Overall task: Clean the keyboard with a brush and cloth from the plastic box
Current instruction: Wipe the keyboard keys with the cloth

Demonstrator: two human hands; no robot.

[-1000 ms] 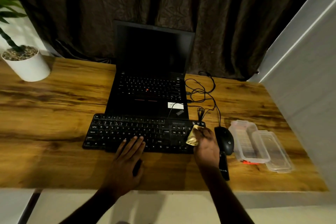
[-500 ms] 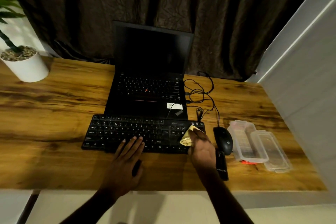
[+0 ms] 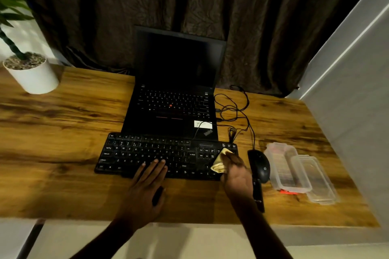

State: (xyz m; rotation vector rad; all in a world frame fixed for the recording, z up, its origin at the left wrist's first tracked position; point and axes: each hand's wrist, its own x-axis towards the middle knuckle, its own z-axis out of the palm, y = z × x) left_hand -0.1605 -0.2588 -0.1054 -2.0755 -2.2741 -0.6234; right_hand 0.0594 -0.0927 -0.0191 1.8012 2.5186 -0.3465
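**Cloth on right end of keyboard**

From the head cam I see the right hand (image 3: 237, 176) with fingers curled round a crumpled yellowish cloth (image 3: 220, 163), pressing it on the right-end keys of the black keyboard (image 3: 160, 155). The left hand (image 3: 145, 187) lies flat with fingers straight. It grips nothing; its fingertips are on the near key row and its palm is on the wooden surface (image 3: 63, 132).

The keyboard sits at centre, just near of the open laptop (image 3: 174, 99), whose screen is dark. The mouse (image 3: 260, 165) is just right of the keyboard, with its cable (image 3: 237, 109) looped at the far side. A black stick-shaped item (image 3: 258, 195) lies near of the mouse, beside the right wrist. I can't tell if it's the brush.

The clear plastic box (image 3: 284, 166) is right of the mouse and open, with its lid (image 3: 317, 181) touching its right side. Something red (image 3: 287, 192) shows at the box's near edge. A white plant pot (image 3: 33, 75) stands far left.
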